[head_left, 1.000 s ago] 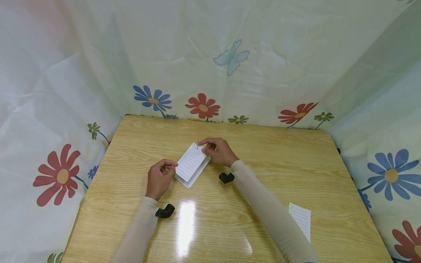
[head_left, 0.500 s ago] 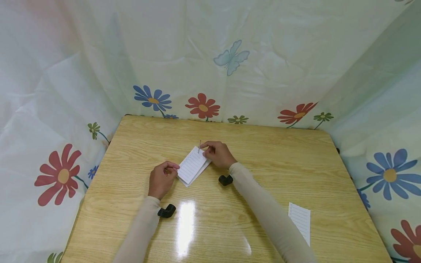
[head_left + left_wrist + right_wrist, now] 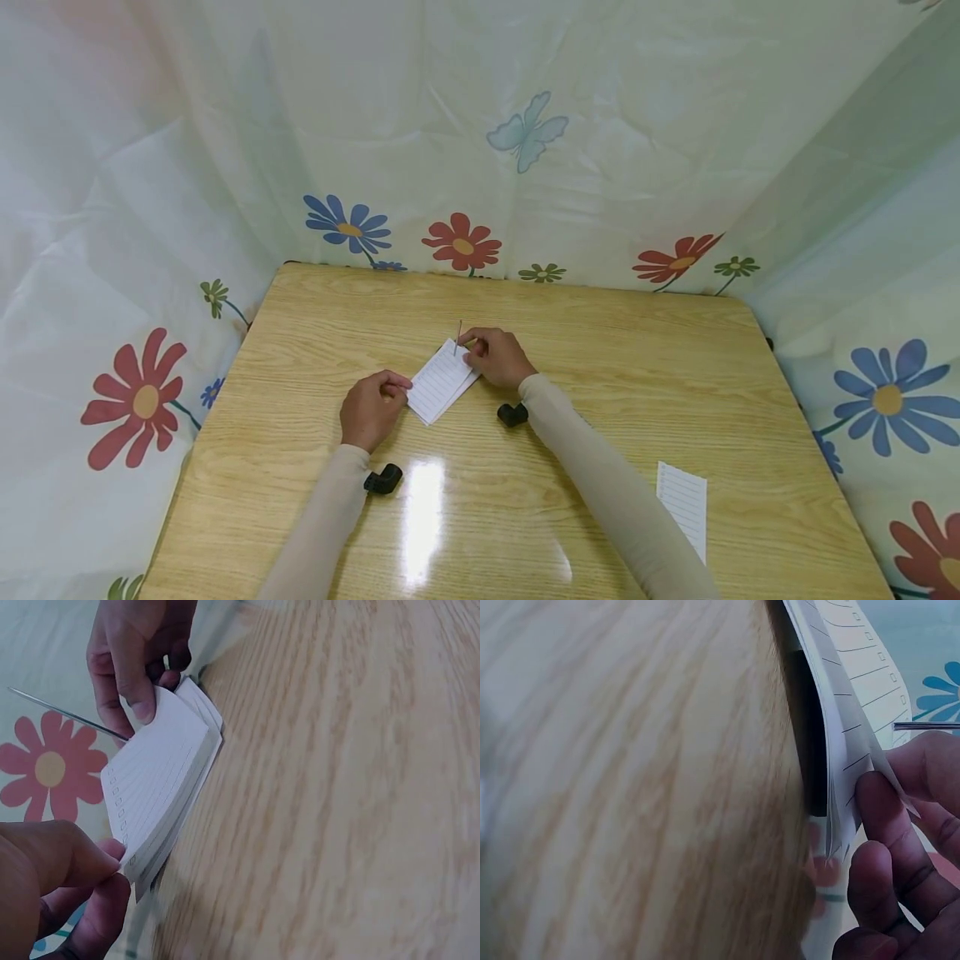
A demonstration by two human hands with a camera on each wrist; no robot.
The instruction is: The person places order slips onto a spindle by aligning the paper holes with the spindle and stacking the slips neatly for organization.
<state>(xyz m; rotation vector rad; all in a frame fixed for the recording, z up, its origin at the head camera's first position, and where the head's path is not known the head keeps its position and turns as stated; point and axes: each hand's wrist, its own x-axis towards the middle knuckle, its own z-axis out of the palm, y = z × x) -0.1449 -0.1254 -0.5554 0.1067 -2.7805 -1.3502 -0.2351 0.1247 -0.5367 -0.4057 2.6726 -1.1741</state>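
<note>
A white lined sheet (image 3: 437,383) lies slanted over a small pile of paper, with a thin metal spike (image 3: 460,332) rising at its far end. My left hand (image 3: 372,408) pinches the sheet's near left edge between thumb and forefinger. At the far right corner, my right hand (image 3: 501,357) grips the same sheet, its forefinger beside the spike. In the left wrist view the sheet (image 3: 154,761) bows above the layers beneath, and the spike (image 3: 67,714) stands out past it. A flat black piece (image 3: 814,742) shows under the papers in the right wrist view.
Another lined sheet (image 3: 686,508) lies at the right of the wooden table (image 3: 585,333), partly behind my right sleeve. A flower-printed curtain (image 3: 420,125) surrounds the table's back and sides. Black wrist devices (image 3: 384,479) sit on both wrists.
The top sheet has come down closer to the pile, and more of the spike shows above it. Both hands have shifted slightly, the left one to the right and the right one nearer.
</note>
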